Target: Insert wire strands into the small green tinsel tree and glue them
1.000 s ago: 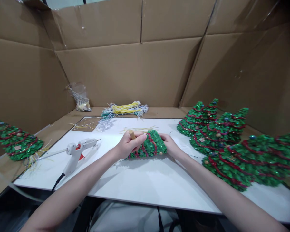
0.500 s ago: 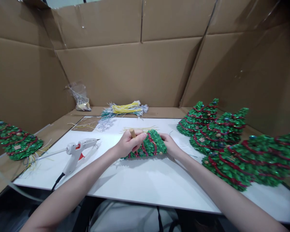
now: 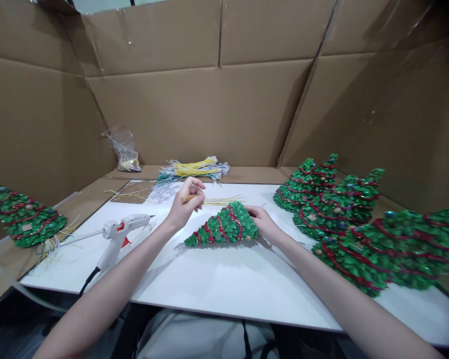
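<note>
A small green Christmas tree [image 3: 222, 227] with red garland lies on its side, its tip towards the left. My right hand [image 3: 265, 223] grips it at the wide base; some of those fingers are hidden behind the tree. Raised above the tip, my left hand [image 3: 185, 205] is apart from the tree, with a wooden handle [image 3: 188, 198] held in its curled fingers. Whatever tool belongs to this handle cannot be made out. Thin yellow wires [image 3: 224, 200] lie on the white board [image 3: 209, 281] just behind the tree.
A white glue gun [image 3: 114, 239] rests at the left. Several decorated trees [image 3: 336, 204] crowd the right side, and another tree [image 3: 26, 217] stands far left. Bundled wires [image 3: 194, 168] and a plastic bag [image 3: 124, 152] sit at the back, before cardboard walls [image 3: 187, 109].
My left hand has lifted off the tree and moved up and left, taking the wooden handle along. My right hand keeps its hold on the base.
</note>
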{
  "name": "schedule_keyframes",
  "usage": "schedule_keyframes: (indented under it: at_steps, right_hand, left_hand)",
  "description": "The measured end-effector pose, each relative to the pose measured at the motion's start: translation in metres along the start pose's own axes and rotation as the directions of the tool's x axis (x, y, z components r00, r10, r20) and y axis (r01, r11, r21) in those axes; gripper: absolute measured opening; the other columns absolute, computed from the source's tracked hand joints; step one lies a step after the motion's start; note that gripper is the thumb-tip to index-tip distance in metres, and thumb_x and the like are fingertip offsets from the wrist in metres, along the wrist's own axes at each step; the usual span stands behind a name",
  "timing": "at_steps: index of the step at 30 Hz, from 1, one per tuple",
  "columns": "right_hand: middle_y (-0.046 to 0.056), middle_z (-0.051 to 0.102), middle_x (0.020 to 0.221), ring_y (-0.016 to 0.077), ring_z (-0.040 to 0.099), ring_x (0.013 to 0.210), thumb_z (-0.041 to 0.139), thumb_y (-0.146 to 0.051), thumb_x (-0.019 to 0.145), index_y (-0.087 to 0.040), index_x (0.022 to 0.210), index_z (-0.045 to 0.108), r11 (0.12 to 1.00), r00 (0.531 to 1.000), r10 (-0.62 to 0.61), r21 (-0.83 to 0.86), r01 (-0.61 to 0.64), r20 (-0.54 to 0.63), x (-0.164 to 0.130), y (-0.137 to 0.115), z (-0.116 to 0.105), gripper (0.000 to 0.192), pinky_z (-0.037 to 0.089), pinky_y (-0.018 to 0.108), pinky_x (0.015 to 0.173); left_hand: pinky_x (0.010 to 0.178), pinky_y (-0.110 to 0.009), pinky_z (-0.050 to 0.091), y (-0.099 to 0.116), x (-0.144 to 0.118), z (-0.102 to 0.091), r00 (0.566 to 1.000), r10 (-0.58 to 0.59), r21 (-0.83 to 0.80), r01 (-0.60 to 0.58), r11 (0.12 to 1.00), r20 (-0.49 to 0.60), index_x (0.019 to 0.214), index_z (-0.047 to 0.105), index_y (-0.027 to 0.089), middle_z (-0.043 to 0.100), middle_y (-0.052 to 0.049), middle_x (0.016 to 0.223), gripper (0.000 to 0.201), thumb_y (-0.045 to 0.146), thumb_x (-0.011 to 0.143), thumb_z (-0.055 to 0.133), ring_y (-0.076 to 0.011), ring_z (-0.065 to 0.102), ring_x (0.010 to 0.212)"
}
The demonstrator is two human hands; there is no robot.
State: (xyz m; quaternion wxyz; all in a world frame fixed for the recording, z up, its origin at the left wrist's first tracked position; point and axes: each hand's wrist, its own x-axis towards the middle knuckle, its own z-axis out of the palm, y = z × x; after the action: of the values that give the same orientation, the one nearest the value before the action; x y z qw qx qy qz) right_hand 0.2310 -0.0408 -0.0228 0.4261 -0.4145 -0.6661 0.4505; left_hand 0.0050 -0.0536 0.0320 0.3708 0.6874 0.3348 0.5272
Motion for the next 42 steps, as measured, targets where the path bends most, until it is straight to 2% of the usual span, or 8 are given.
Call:
schedule_keyframes:
  at_steps: [2, 5, 9, 13, 17, 21, 28, 42]
  right_hand:
    - [0.005, 0.071, 0.079, 0.0274, 0.062, 0.085, 0.06, -0.038, 0.067, -0.018, 0.073, 0.07, 1.0, 1.0, -0.007, -0.014, 0.007, -0.008, 0.001, 0.002, -0.001, 0.023, 0.047, 0.038, 0.08]
    - [0.005, 0.068, 0.074, 0.0254, 0.061, 0.08, 0.058, -0.042, 0.07, -0.018, 0.072, 0.068, 1.0, 0.999, -0.012, -0.028, 0.011, -0.034, 0.001, 0.005, -0.003, 0.026, 0.047, 0.035, 0.074]
    - [0.003, 0.065, 0.069, 0.0216, 0.057, 0.072, 0.055, -0.048, 0.073, -0.017, 0.07, 0.065, 0.995, 0.997, -0.021, -0.097, 0.014, -0.07, 0.001, 0.004, -0.004, 0.032, 0.044, 0.03, 0.066]
    - [0.001, 0.058, 0.062, 0.0172, 0.051, 0.063, 0.052, -0.05, 0.076, -0.017, 0.065, 0.06, 0.987, 0.992, -0.041, -0.162, 0.022, -0.116, -0.001, 0.001, -0.006, 0.036, 0.039, 0.027, 0.059]
    - [0.0, 0.053, 0.061, 0.0149, 0.047, 0.062, 0.051, -0.048, 0.078, -0.017, 0.064, 0.057, 0.983, 0.988, -0.059, -0.182, 0.032, -0.146, -0.002, -0.001, -0.007, 0.035, 0.037, 0.026, 0.058]
    - [-0.001, 0.048, 0.058, 0.0143, 0.046, 0.06, 0.049, -0.048, 0.08, -0.018, 0.06, 0.05, 0.975, 0.981, -0.089, -0.215, 0.051, -0.17, -0.002, -0.004, -0.007, 0.036, 0.036, 0.025, 0.058]
    - [-0.002, 0.047, 0.058, 0.0138, 0.045, 0.06, 0.049, -0.046, 0.081, -0.018, 0.061, 0.049, 0.977, 0.98, -0.1, -0.206, 0.062, -0.175, -0.003, -0.006, -0.006, 0.035, 0.035, 0.026, 0.058]
    - [-0.001, 0.054, 0.064, 0.015, 0.047, 0.062, 0.05, -0.046, 0.08, -0.019, 0.069, 0.055, 0.983, 0.983, -0.088, -0.171, 0.059, -0.163, -0.002, -0.002, -0.006, 0.03, 0.037, 0.026, 0.061]
  left_hand:
    - [0.05, -0.018, 0.04, -0.01, 0.001, -0.004, 0.999, -0.033, 0.194, 0.032, 0.98, 0.001, 0.099, 0.042, 0.02, 0.052, 0.005, 0.068, 0.022, 0.028, 0.081, 0.051, -0.0085, 0.052, 0.054]
    - [0.057, -0.021, 0.04, -0.025, 0.002, -0.01, 0.996, -0.08, 0.492, 0.057, 0.869, 0.027, 0.1, 0.042, 0.021, 0.055, 0.004, 0.069, 0.02, 0.027, 0.082, 0.049, -0.01, 0.053, 0.058]
    - [0.06, -0.022, 0.038, -0.041, 0.003, -0.018, 0.978, -0.198, 0.682, 0.1, 0.724, 0.068, 0.098, 0.044, 0.022, 0.059, 0.003, 0.068, 0.028, 0.012, 0.073, 0.053, -0.0133, 0.056, 0.064]
    - [0.057, -0.021, 0.037, -0.049, 0.003, -0.022, 0.953, -0.296, 0.72, 0.161, 0.675, 0.064, 0.096, 0.046, 0.022, 0.062, 0.002, 0.07, 0.034, 0.005, 0.067, 0.053, -0.0135, 0.058, 0.061]
    - [0.056, -0.022, 0.034, -0.05, 0.002, -0.022, 0.967, -0.253, 0.768, 0.129, 0.627, 0.044, 0.09, 0.049, 0.023, 0.063, 0.001, 0.072, 0.022, 0.024, 0.073, 0.063, -0.0165, 0.059, 0.067]
    - [0.056, -0.023, 0.03, -0.05, 0.002, -0.023, 0.962, -0.273, 0.834, 0.139, 0.534, 0.014, 0.087, 0.051, 0.022, 0.064, -0.001, 0.076, 0.028, 0.041, 0.072, 0.066, -0.0185, 0.058, 0.069]
    - [0.054, -0.024, 0.027, -0.048, 0.003, -0.022, 0.959, -0.284, 0.876, 0.135, 0.463, 0.003, 0.082, 0.054, 0.021, 0.063, -0.002, 0.078, 0.025, 0.043, 0.074, 0.062, -0.0189, 0.056, 0.072]
    - [0.059, -0.024, 0.033, -0.052, 0.005, -0.017, 0.94, -0.336, 0.855, 0.126, 0.504, 0.059, 0.08, 0.064, 0.022, 0.064, -0.002, 0.084, 0.021, 0.04, 0.07, 0.066, -0.0195, 0.057, 0.079]
